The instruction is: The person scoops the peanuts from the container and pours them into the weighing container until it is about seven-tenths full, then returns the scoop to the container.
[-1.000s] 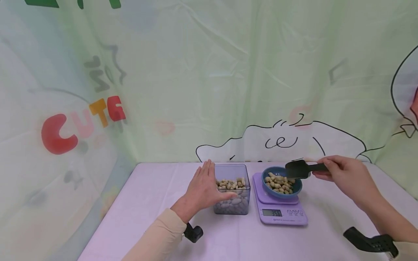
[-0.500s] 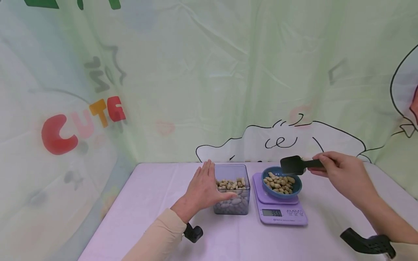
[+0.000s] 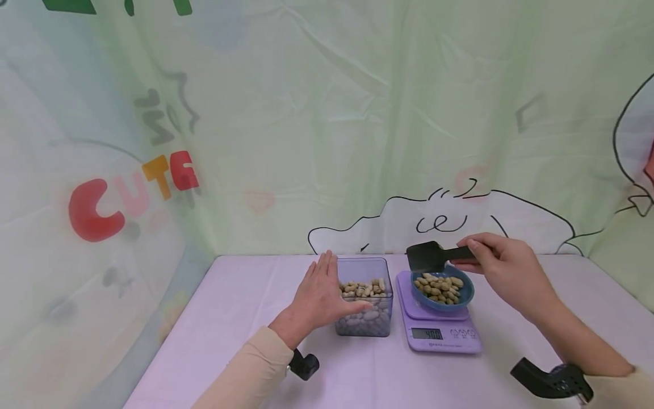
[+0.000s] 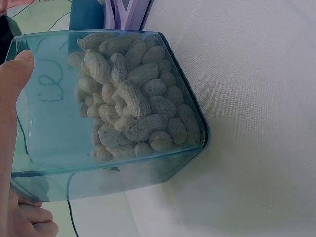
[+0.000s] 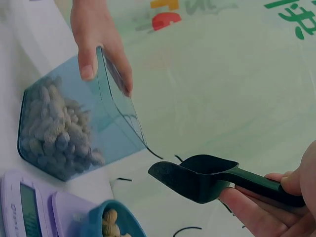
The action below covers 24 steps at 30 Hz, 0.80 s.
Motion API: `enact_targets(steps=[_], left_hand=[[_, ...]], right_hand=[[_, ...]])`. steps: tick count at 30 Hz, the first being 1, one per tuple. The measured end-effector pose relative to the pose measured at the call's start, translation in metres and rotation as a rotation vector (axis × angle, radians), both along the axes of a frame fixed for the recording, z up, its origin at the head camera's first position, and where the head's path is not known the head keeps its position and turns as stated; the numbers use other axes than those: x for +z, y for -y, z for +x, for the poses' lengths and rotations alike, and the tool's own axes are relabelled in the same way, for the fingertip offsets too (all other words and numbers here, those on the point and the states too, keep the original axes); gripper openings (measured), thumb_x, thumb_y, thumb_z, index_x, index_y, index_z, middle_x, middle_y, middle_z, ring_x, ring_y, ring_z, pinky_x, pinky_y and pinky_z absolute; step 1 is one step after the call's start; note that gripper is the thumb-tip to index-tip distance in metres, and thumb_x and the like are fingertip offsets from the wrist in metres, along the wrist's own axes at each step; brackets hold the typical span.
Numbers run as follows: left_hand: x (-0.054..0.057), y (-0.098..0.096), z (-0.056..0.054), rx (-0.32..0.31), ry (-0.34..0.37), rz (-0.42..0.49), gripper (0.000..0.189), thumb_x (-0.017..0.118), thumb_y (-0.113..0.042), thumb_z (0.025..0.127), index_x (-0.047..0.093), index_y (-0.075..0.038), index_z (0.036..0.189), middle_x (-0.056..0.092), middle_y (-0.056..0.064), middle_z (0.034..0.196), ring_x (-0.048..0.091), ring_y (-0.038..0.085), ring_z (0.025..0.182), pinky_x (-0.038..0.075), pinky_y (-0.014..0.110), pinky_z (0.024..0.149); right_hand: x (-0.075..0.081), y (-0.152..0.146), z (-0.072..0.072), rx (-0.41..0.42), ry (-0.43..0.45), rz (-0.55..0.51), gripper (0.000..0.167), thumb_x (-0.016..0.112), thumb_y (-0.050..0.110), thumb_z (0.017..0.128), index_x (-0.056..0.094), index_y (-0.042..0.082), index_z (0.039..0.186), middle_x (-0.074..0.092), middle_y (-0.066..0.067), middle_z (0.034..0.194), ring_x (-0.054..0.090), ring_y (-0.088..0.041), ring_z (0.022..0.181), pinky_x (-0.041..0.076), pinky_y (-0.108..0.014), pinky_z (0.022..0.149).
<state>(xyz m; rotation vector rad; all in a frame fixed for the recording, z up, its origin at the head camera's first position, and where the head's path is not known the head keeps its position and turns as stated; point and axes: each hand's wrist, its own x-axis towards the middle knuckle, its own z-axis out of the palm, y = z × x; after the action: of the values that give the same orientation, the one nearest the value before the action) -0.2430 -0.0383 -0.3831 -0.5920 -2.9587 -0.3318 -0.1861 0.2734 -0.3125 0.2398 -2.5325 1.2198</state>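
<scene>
My left hand (image 3: pixel 319 298) grips the left side of a clear bluish plastic container (image 3: pixel 363 326), its thumb on the near wall. Unshelled peanuts (image 4: pixel 131 101) fill the container's lower part. My right hand (image 3: pixel 506 272) holds a black scoop (image 3: pixel 426 257) by its handle, raised over the back of a blue bowl (image 3: pixel 467 292). In the right wrist view the scoop (image 5: pixel 197 180) looks empty, its mouth pointing left. More peanuts (image 3: pixel 436 288) lie in the bowl, which rests on a purple kitchen scale (image 3: pixel 467 343). Digits show on the scale's display (image 3: pixel 427 334).
A pale cloth covers the table (image 3: pixel 255 295), with the container and scale standing side by side near its back edge. Behind hangs a green printed curtain (image 3: pixel 306 142), which continues along the left side. Black wrist-worn devices (image 3: pixel 552 379) sit on both forearms.
The right hand has moved left with the scoop, passing it from the bowl's right side to its back left. The scale's digits have changed. The left hand keeps its place.
</scene>
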Motion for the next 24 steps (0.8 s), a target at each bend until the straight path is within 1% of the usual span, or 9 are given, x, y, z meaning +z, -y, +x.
enact_targets(steps=[4,8,14,20,24], left_hand=[[0.0,0.0,-0.001,-0.002,0.001,-0.007,0.124,0.057,-0.084,0.075,0.02,0.003,0.156,0.02,0.019,0.164,0.021,0.029,0.153,0.02,0.044,0.125],[0.0,0.0,-0.001,-0.002,-0.006,-0.009,0.124,0.056,-0.084,0.075,0.021,0.003,0.156,0.021,0.02,0.164,0.022,0.03,0.153,0.021,0.044,0.125],[0.0,0.0,0.0,0.001,-0.001,-0.006,0.124,0.056,-0.084,0.075,0.019,0.002,0.156,0.02,0.019,0.164,0.02,0.028,0.154,0.021,0.043,0.125],[-0.001,0.001,-0.001,0.002,-0.006,0.012,0.124,0.058,-0.084,0.074,0.02,0.001,0.157,0.021,0.018,0.164,0.021,0.028,0.153,0.021,0.043,0.125],[-0.001,0.001,-0.001,-0.003,-0.018,0.008,0.124,0.058,-0.084,0.074,0.021,0.002,0.156,0.022,0.019,0.164,0.023,0.029,0.153,0.022,0.044,0.124]], right_hand=[[0.003,0.013,-0.001,0.03,-0.006,-0.014,0.033,0.043,0.016,0.107,0.061,-0.007,0.122,0.064,-0.03,0.119,0.071,0.002,0.083,0.058,-0.016,0.072],[0.007,0.026,-0.002,0.063,0.005,-0.033,0.033,0.044,0.017,0.107,0.061,-0.006,0.122,0.064,-0.028,0.119,0.073,-0.004,0.086,0.058,-0.018,0.072],[0.011,0.046,-0.003,0.158,0.024,-0.1,0.03,0.044,0.013,0.106,0.061,-0.008,0.12,0.065,-0.029,0.117,0.075,-0.017,0.091,0.059,-0.022,0.075],[0.006,0.061,-0.003,0.207,-0.002,-0.101,0.024,0.047,0.006,0.104,0.064,-0.008,0.115,0.067,-0.026,0.112,0.075,-0.024,0.091,0.06,-0.024,0.074],[-0.001,0.068,-0.004,0.215,-0.023,-0.067,0.022,0.049,0.005,0.103,0.065,-0.007,0.112,0.068,-0.024,0.109,0.075,-0.024,0.088,0.06,-0.023,0.072]])
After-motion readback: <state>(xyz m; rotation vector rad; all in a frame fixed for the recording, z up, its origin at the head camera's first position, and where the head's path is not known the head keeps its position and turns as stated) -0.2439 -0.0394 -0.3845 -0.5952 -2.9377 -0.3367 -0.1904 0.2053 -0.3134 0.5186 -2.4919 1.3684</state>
